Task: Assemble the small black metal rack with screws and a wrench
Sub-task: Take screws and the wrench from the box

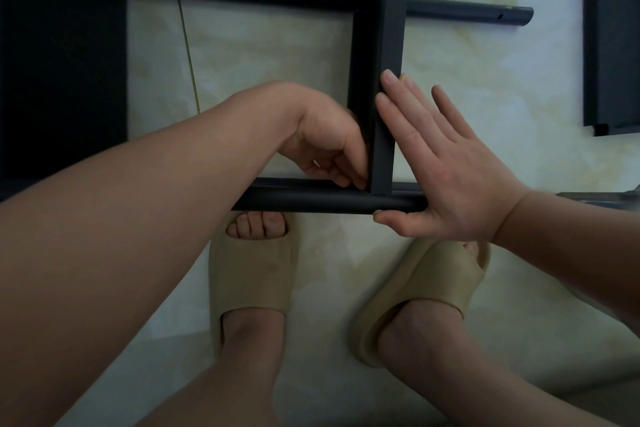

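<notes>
Rack (377, 28) lies part-built on the tiled floor (259, 55), right in front of the feet. The joint I am working on is where the flat upright bar (381, 45) meets the near tube (311, 201).

Right hand (446, 177): spread flat, fingers straight along the bar's right face, thumb under the tube. It acts as a brace.

Left hand (329, 146): fingers curled, tips bunched into the inner corner of the joint. Whether they pinch a screw I cannot tell; the corner is hidden.

My read: a screw is being started by hand. To do it well, I keep the brace firm so bar and tube stay square and the holes line up. I turn gently until the thread catches, and save the wrench for the end. No wrench in view.

Around:
- dark slab (62, 62) at far left
- loose panel (609, 52) at right, well apart
- far tube (467, 12) behind the bar, with a hole at its free end
- tan slippers (249, 274), toes just beside the near tube

In the way: my own left wrist blocks sight of the joint, and the feet crowd the tube.
</notes>
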A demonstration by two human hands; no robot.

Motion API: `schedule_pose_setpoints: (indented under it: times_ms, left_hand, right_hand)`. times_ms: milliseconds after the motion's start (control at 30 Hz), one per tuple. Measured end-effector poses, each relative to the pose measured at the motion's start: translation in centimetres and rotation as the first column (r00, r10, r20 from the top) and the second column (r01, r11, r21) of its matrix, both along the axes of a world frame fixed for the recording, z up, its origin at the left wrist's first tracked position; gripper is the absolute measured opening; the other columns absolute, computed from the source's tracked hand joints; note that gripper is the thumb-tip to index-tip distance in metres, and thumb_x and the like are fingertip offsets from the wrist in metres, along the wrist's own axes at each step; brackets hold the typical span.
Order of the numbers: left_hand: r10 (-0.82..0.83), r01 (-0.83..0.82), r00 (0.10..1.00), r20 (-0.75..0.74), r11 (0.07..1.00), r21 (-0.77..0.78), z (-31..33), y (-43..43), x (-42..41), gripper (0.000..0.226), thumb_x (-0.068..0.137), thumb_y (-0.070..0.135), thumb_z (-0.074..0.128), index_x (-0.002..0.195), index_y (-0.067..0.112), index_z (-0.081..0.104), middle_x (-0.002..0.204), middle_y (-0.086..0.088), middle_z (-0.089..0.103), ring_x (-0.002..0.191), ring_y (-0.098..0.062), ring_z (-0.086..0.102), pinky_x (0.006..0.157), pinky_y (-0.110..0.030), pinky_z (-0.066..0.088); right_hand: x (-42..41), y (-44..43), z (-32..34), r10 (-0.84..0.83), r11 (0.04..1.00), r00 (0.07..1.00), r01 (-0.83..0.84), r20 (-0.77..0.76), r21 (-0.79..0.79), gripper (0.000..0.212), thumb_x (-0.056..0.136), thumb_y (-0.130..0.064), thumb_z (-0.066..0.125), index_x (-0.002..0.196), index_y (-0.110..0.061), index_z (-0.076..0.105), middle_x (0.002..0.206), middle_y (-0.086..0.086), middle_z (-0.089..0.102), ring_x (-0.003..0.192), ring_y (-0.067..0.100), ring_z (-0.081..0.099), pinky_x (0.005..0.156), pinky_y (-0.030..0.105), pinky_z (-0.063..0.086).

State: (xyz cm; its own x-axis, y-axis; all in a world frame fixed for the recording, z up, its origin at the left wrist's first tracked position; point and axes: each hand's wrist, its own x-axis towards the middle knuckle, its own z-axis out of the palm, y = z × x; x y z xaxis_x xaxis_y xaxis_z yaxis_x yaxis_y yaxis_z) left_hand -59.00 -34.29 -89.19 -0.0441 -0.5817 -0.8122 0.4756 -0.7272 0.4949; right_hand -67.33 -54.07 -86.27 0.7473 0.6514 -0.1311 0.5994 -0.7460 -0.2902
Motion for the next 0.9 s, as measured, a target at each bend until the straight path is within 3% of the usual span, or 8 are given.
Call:
schedule_pose_setpoints:
  times_ms: [233, 433, 600, 900]
  left_hand:
    - [-0.039, 0.038, 0.999, 0.008, 0.999, 0.021, 0.3, -0.3, 0.3, 0.013, 0.091, 0.007, 0.064, 0.092, 0.018, 0.070, 0.082, 0.004, 0.071, 0.070, -0.007, 0.060, 0.066, -0.019, 0.041]
    - [0.061, -0.061, 0.998, 0.000, 0.998, -0.020, 0.2, -0.1, -0.2, 0.015, 0.090, 0.000, 0.063, 0.096, 0.013, 0.069, 0.088, -0.003, 0.070, 0.075, -0.010, 0.062, 0.075, -0.021, 0.044]
    - [0.135, -0.135, 0.991, -0.003, 0.989, -0.062, 0.0, 0.3, -0.8, 0.017, 0.090, -0.003, 0.062, 0.091, 0.013, 0.067, 0.082, -0.002, 0.067, 0.072, -0.011, 0.060, 0.070, -0.021, 0.043]
    - [0.198, -0.199, 0.980, -0.020, 0.976, -0.091, -0.5, 0.4, -1.1, 0.019, 0.089, -0.006, 0.062, 0.094, 0.012, 0.066, 0.081, -0.004, 0.069, 0.075, -0.013, 0.062, 0.073, -0.022, 0.048]
  right_hand:
    - [0.0, 0.0, -0.1, -0.002, 1.000, 1.000, 0.002, -0.003, 0.006, 0.110, 0.086, -0.072, 0.050, 0.160, 0.002, 0.015, 0.168, 0.021, 0.008, 0.157, 0.033, 0.007, 0.125, 0.058, 0.014]
    - [0.0, 0.0, -0.1, -0.003, 1.000, 1.000, 0.003, -0.002, 0.013, 0.110, 0.086, -0.072, 0.051, 0.160, 0.002, 0.015, 0.168, 0.021, 0.008, 0.157, 0.034, 0.007, 0.125, 0.058, 0.014]
    - [-0.1, 0.0, -0.1, -0.005, 1.000, 1.000, 0.005, -0.004, 0.017, 0.109, 0.086, -0.072, 0.050, 0.160, 0.002, 0.015, 0.168, 0.021, 0.008, 0.157, 0.034, 0.007, 0.125, 0.058, 0.014]
    - [0.0, 0.0, -0.1, 0.003, 1.000, 1.000, -0.003, 0.003, 0.015, 0.108, 0.088, -0.073, 0.047, 0.159, 0.002, 0.015, 0.168, 0.021, 0.008, 0.157, 0.034, 0.007, 0.125, 0.057, 0.013]
